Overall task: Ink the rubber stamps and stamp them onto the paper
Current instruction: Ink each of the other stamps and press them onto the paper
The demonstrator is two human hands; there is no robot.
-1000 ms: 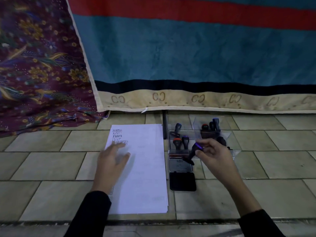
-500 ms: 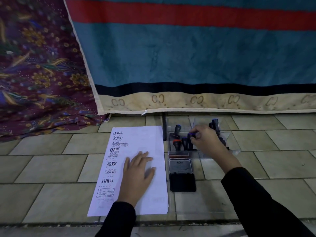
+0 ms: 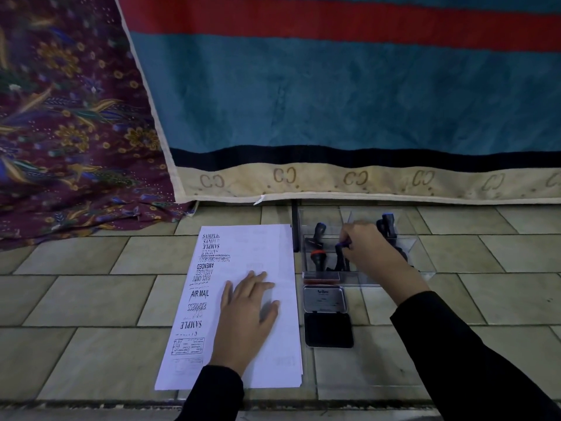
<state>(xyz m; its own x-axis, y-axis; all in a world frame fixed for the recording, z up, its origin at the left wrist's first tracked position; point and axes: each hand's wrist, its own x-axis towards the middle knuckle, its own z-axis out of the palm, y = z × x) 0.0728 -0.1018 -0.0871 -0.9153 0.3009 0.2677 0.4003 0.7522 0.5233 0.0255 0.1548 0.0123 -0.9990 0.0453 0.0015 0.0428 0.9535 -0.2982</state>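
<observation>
Looking down from the head camera, a sheet of white paper [image 3: 282, 253] lies lengthwise on the tiled floor [image 3: 91, 299]. A column of stamped words [image 3: 202, 281] runs down the paper's left side, reading upside down from here, among them SAMPLE, AMENDED, FAX OUT, AIR MAIL and EXPRESS.

The left hand [image 3: 247, 311] lies flat on the lower middle of the paper, palm down and fingers straight and slightly spread, gripping nothing. Its black sleeve [image 3: 212, 393] crosses the sheet's near edge.

Just right of the paper sits an opened ink pad [image 3: 328, 329], its black pad nearer the person and its lid [image 3: 324, 299] folded back behind it. Past the lid stands a clear plastic tray [image 3: 422, 249] holding the rubber stamps upright.

The right hand [image 3: 367, 253] reaches into the tray, its fingers curled and pinching the top of a purple-topped stamp [image 3: 339, 256], which stands in the tray's front part. To the left of that stamp stand an orange-ringed stamp [image 3: 317, 258] and, behind it, a black-handled stamp [image 3: 319, 232]. More dark stamps [image 3: 387, 226] show at the back right, partly hidden by the hand.

Behind everything hangs a teal blanket [image 3: 334, 101] with a red stripe and a cream border, and a maroon flowered cloth [image 3: 60, 117] is bunched at the left.
</observation>
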